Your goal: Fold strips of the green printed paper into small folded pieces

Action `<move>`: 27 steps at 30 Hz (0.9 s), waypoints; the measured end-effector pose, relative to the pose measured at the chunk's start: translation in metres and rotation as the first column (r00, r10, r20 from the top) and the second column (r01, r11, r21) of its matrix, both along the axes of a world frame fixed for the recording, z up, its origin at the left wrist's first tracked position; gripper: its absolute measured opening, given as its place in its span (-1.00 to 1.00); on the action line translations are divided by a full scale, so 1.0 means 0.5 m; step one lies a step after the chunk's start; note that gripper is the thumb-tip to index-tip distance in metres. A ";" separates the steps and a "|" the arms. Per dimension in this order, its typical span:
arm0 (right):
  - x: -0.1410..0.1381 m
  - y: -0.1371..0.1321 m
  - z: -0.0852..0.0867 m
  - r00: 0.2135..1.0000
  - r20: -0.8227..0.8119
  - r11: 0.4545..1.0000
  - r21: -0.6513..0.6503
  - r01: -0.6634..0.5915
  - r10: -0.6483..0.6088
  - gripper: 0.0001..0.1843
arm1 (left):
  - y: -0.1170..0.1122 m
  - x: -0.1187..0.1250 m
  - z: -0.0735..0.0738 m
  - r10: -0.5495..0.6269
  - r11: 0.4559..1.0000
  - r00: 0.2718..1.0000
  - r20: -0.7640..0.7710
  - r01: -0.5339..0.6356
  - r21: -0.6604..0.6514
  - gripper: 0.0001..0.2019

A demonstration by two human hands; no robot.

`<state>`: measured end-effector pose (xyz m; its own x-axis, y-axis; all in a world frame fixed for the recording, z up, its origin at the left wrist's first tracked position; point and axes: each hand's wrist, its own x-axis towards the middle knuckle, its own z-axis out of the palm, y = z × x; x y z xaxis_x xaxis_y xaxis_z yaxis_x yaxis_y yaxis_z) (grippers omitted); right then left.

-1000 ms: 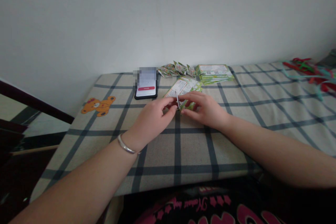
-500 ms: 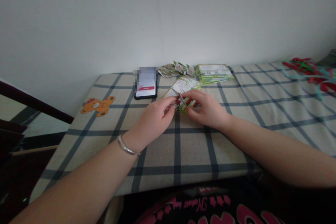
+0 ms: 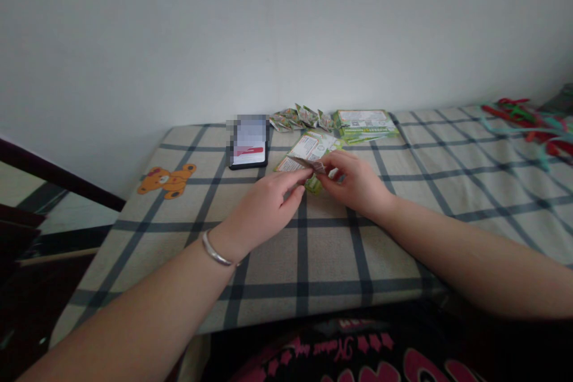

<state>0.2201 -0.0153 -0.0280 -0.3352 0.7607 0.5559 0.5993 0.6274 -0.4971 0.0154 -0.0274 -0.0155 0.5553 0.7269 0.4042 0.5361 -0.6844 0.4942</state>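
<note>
A small folded piece of printed paper (image 3: 308, 163) is pinched between the thumb and fingers of my right hand (image 3: 356, 179). Its pointed end sticks out to the left. My left hand (image 3: 273, 197), with a silver bangle on the wrist, reaches in from the left; its fingers are stretched out and the tips touch the paper's lower edge, while the thumb stays apart below. Under both hands lies a flat green-and-white printed sheet or booklet (image 3: 304, 146), partly covered by my fingers. Just behind it, a row of folded paper pieces (image 3: 302, 117) sits against the wall.
Left of the sheet is a phone (image 3: 248, 155) with a lit screen. A green-and-white printed stack (image 3: 364, 122) lies at the back. An orange bear cutout (image 3: 168, 181) is at the left on the checked tablecloth (image 3: 277, 262). Red, green and teal strips (image 3: 532, 128) lie far right.
The folded paper has turned from steep to nearly level in my fingers. My left thumb has come away from its fingertips, and the left hand has shifted slightly right.
</note>
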 end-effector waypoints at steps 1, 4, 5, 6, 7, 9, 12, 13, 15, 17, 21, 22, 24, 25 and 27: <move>0.001 0.000 0.000 1.000 0.014 1.000 0.016 0.021 -0.021 -0.89 | 0.000 0.000 0.000 -0.015 1.000 1.000 -0.003 0.015 0.024 -0.68; 0.003 -0.002 0.003 0.995 0.077 0.997 0.054 0.062 -0.066 -0.91 | -0.001 0.000 0.001 -0.065 0.992 0.998 -0.007 0.065 0.105 -0.70; 0.003 -0.003 0.004 0.993 0.094 0.996 0.063 0.062 -0.068 -0.91 | -0.002 0.000 0.001 -0.081 0.988 0.997 -0.004 0.081 0.130 -0.72; 0.003 -0.004 0.005 0.993 0.103 0.996 0.074 0.056 -0.064 -0.90 | -0.003 0.001 0.003 -0.092 0.984 0.996 0.000 0.091 0.152 -0.75; 0.003 -0.004 0.006 0.993 0.105 0.995 0.084 0.045 -0.053 -0.90 | -0.005 0.001 0.005 -0.096 0.981 0.995 0.007 0.093 0.171 -0.78; 0.002 -0.004 0.006 0.995 0.093 0.995 0.096 0.021 -0.030 -0.89 | -0.009 0.001 0.009 -0.075 0.972 0.997 0.035 0.066 0.224 -0.85; 0.001 -0.002 0.005 0.996 0.088 0.996 0.091 0.009 -0.017 -0.90 | -0.016 0.001 0.015 0.013 0.938 0.994 0.106 -0.049 0.343 -0.86; 0.000 -0.002 0.006 0.995 0.095 0.996 0.088 0.011 -0.019 -0.91 | -0.018 0.001 0.016 0.050 0.922 0.991 0.122 -0.093 0.377 -0.84; -0.001 -0.004 0.007 0.992 0.124 0.996 0.093 0.009 -0.020 -0.94 | -0.017 -0.001 0.015 0.113 0.902 0.989 0.098 -0.144 0.407 -0.75; -0.002 -0.008 0.009 0.985 0.169 0.994 0.113 0.007 -0.026 -0.95 | -0.013 -0.002 0.012 0.149 0.911 0.989 0.017 -0.144 0.387 -0.68; -0.004 -0.013 0.012 0.972 0.235 0.987 0.161 -0.009 -0.030 -0.96 | 0.000 -0.005 0.002 0.177 0.937 0.982 -0.068 -0.147 0.317 -0.69; -0.004 -0.014 0.012 0.970 0.243 0.984 0.179 -0.018 -0.026 -0.96 | 0.002 -0.005 0.000 0.180 0.938 0.981 -0.070 -0.149 0.313 -0.70; -0.003 -0.014 0.013 0.965 0.260 0.974 0.221 -0.039 -0.020 -0.96 | 0.005 -0.005 -0.001 0.174 0.939 0.982 -0.075 -0.142 0.314 -0.75; -0.003 -0.014 0.013 0.963 0.267 0.970 0.240 -0.044 -0.022 -0.95 | 0.006 -0.005 -0.001 0.168 0.940 0.982 -0.087 -0.133 0.315 -0.79; -0.004 -0.014 0.014 0.962 0.270 0.967 0.251 -0.047 -0.023 -0.94 | 0.006 -0.005 0.001 0.156 0.941 0.980 -0.124 -0.109 0.320 -0.90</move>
<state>0.2183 -0.0224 -0.0212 -0.5070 0.6020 0.6169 0.6801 0.7191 -0.1427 0.0127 -0.0245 -0.0150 0.5324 0.6494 0.5429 0.6824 -0.7088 0.1787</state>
